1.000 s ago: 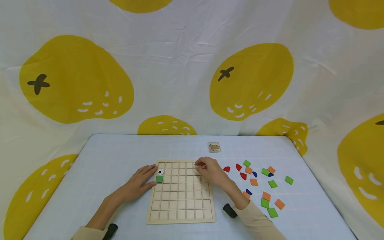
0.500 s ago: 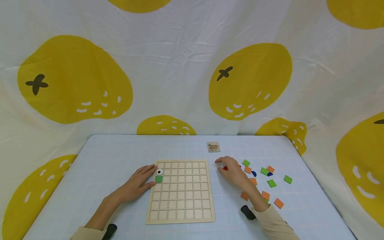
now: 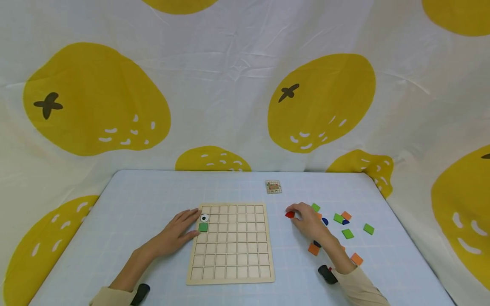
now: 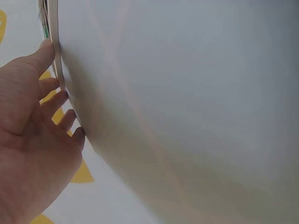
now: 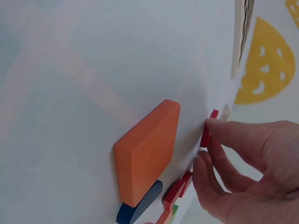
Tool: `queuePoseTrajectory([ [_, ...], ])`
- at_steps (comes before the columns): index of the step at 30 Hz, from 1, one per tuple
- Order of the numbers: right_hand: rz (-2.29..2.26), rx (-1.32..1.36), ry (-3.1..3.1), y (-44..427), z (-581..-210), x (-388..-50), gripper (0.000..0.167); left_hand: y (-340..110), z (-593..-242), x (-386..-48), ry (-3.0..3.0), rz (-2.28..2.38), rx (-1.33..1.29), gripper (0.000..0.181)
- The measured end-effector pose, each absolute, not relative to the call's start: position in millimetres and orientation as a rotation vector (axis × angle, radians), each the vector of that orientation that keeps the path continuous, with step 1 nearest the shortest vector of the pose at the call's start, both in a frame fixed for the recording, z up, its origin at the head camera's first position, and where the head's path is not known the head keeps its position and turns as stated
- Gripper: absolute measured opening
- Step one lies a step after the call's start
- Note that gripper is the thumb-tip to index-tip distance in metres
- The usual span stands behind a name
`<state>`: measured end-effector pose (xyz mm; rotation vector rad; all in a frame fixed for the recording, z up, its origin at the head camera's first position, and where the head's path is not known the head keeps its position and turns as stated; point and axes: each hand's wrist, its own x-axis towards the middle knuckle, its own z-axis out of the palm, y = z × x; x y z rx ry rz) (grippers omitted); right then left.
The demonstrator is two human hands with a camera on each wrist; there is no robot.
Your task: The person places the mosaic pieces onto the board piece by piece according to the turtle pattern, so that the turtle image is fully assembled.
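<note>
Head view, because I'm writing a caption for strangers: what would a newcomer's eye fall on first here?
Probably the big yellow fruit shapes on the white backdrop behind the table. Next, the pale wooden grid board on that table, with an eye-like tile and a green tile in its leftmost column. Then the right hand, pinching a red piece beside scattered coloured pieces to the board's right.

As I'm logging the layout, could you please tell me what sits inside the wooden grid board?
The board holds a white piece with a black dot and a green square, both in its left column. Whatever lies beneath them is covered.
</note>
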<state>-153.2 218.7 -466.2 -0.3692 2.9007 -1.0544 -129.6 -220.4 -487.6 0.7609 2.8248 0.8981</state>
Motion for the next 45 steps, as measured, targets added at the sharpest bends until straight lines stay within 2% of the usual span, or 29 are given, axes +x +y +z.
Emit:
queuePoseTrajectory([
  [11, -1.065, -0.387, 2.897, 218.6, -466.4, -159.2, 0.020, -220.6, -487.2, -127.6, 2.832, 0.901, 0.757, 0.062],
  [20, -1.082, -0.512, 2.874, 208.6, -463.5, -166.7, 0.017, -219.2, -486.4, -127.8, 2.813, 0.890, 0.708, 0.064],
  [31, -1.169, -0.514, 2.833, 181.3, -458.9, -178.2, 0.017, -219.2, -486.3, -128.0, 2.829, 0.894, 0.739, 0.062],
  [38, -1.159, -0.640, 2.858, 159.6, -459.0, -182.8, 0.020, -219.0, -485.7, -128.5, 2.831, 0.907, 0.754, 0.061],
  [45, -1.242, -0.714, 2.795, 136.8, -457.4, -185.0, 0.017, -217.8, -486.6, -128.6, 2.836, 0.893, 0.745, 0.062],
])
